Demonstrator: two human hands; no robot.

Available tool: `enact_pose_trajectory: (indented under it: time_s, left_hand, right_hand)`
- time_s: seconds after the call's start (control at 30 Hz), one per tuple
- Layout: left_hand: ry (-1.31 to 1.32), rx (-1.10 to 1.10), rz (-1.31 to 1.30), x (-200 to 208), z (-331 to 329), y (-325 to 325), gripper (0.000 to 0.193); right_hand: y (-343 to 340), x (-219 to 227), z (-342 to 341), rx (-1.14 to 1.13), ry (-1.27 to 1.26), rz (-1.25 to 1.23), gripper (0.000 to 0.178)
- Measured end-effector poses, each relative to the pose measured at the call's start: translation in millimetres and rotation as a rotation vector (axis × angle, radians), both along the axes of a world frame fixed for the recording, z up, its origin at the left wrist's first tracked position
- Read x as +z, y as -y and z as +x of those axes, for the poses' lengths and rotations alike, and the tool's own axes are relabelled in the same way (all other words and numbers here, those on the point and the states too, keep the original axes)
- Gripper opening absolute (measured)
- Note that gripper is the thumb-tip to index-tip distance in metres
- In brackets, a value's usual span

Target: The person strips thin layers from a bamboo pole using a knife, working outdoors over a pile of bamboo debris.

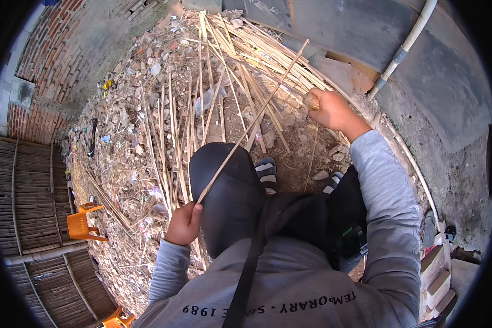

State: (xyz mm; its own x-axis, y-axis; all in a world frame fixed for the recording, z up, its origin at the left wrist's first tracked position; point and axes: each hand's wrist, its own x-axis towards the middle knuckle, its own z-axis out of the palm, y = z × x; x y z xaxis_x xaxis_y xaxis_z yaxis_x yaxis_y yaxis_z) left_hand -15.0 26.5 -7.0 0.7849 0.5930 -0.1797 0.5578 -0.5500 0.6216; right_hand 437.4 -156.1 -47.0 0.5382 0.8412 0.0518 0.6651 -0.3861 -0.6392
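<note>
My left hand (184,223) is closed around the lower end of a long, thin bamboo strip (245,135). The strip slants up and to the right, passing over my left knee, and its far end is above the ground litter. In my right hand (333,112) is a knife (311,101), gripped by its rounded wooden handle. Its narrow blade points up and left, near the upper part of the strip; whether the two touch, I cannot tell.
Many split bamboo strips (257,44) lie ahead against a grey wall panel (361,24). More are spread over littered ground (131,109). A pipe (402,52) stands at the right. Orange plastic chairs (82,223) and woven bamboo panels (35,191) are at the left.
</note>
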Motion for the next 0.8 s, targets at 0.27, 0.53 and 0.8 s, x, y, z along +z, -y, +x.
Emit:
enact_pose_trajectory:
  time_s: [0.27,0.53,0.8]
  left_hand:
    - [-0.028,0.054,0.061,-10,-40,11,0.044]
    - [-0.031,0.03,0.195,-20,-37,17,0.042]
    - [0.0,0.033,0.116,-15,-40,15,0.043]
  right_hand:
    - [4,28,-18,0.083,0.218,-0.096,0.031]
    - [-11,12,-16,0.237,0.017,-0.143,0.027]
    - [-16,32,-49,0.224,0.24,-0.127,0.019]
